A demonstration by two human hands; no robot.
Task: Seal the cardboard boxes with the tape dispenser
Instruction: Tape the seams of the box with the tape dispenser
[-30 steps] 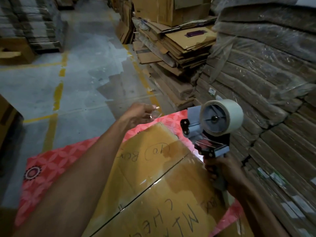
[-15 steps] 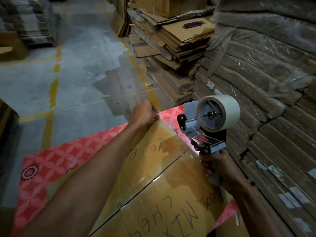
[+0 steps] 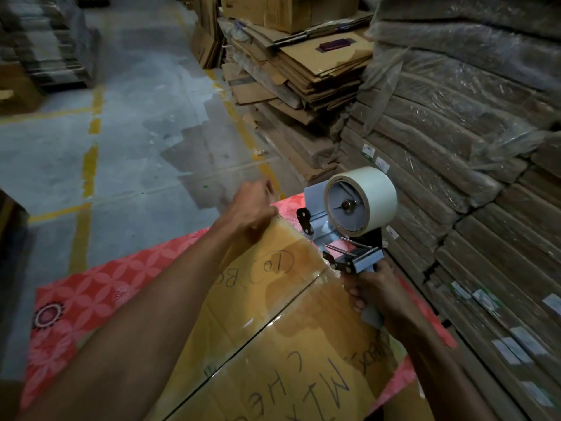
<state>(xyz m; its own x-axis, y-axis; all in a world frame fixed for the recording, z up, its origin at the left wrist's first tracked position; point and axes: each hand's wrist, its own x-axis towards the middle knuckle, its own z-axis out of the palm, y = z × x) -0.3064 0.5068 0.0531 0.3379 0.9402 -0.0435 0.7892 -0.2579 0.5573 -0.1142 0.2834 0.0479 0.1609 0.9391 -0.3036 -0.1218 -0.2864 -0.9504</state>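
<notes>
A brown cardboard box (image 3: 273,344) with handwritten black lettering lies in front of me, its two top flaps meeting at a diagonal seam under clear tape. My right hand (image 3: 376,293) grips the handle of a tape dispenser (image 3: 349,220) loaded with a white tape roll, held upright just above the box's far right edge. My left hand (image 3: 252,205) reaches across the box, fingers curled and pressed down at the far corner. I cannot tell whether it pinches a piece of tape there.
The box rests on a red flower-patterned sheet (image 3: 91,293). Plastic-wrapped bundles of flattened cardboard (image 3: 470,177) rise close on the right. Loose flattened cartons (image 3: 303,74) are piled beyond. Grey concrete floor with yellow lines (image 3: 91,159) spreads to the left.
My left hand dropped from above the floor, where it held a clear scrap of tape, onto the box's far corner and closed. The dispenser stayed nearly in place.
</notes>
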